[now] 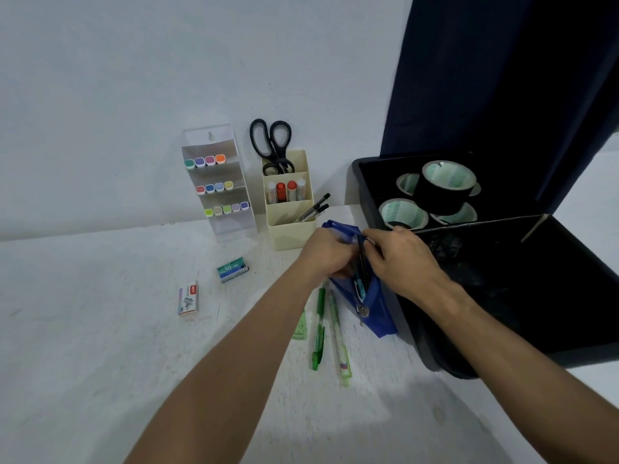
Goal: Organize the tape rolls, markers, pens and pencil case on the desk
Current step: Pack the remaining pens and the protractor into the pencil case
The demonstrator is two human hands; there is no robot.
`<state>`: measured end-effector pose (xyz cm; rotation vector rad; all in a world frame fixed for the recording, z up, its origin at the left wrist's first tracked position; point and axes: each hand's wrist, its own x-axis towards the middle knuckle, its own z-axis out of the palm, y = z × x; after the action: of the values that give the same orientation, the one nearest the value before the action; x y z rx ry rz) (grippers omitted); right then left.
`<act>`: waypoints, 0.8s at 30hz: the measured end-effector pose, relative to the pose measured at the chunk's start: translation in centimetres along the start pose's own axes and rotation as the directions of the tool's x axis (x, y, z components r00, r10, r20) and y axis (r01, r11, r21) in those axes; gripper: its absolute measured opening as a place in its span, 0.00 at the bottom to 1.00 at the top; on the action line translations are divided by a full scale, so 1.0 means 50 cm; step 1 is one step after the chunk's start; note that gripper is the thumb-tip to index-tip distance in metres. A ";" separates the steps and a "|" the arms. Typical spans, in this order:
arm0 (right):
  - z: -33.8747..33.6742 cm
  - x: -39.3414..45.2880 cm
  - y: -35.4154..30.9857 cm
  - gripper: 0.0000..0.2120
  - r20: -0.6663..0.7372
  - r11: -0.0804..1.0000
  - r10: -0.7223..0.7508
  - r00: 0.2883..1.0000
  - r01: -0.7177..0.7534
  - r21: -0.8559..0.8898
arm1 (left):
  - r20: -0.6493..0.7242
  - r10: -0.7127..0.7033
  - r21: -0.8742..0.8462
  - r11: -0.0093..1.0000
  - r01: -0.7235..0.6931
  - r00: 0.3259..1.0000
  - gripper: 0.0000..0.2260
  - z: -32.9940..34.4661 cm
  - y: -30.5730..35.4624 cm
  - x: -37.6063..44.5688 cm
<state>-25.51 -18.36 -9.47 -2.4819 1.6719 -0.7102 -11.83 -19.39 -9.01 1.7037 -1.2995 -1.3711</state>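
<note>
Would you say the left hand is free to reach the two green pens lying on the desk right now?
Probably not yet. The left hand and the right hand are both gripping the blue pencil case. The green pens lie uncovered on the desk just below the left forearm, so nothing else blocks them once it lets go.

A white desk point(100, 329) is carrying everything. Along its back edge, a clear marker rack point(219, 182) and a cream organizer point(289, 209) are standing side by side. A black tray point(502, 262) is sitting at the right edge. Two small boxes point(188, 299) are lying left of centre. A blue pencil case point(371, 309) is lying against the tray, with green pens point(318, 333) just beside it.
</note>
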 end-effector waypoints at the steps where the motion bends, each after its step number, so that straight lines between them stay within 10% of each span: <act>1: 0.000 0.000 0.000 0.11 0.000 1.000 0.000 1.000 0.000 0.001 | -0.002 0.007 0.005 1.000 -0.007 1.000 0.09 -0.003 -0.005 -0.001; 24: 0.002 0.000 0.001 0.11 0.018 1.000 0.029 0.999 -0.029 -0.009 | -0.063 -0.048 0.265 0.962 0.063 0.997 0.03 -0.091 -0.125 -0.057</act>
<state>-25.51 -18.42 -9.56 -2.4571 1.7047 -0.6764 -5.49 -15.14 -12.13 1.9558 -1.4678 -1.2120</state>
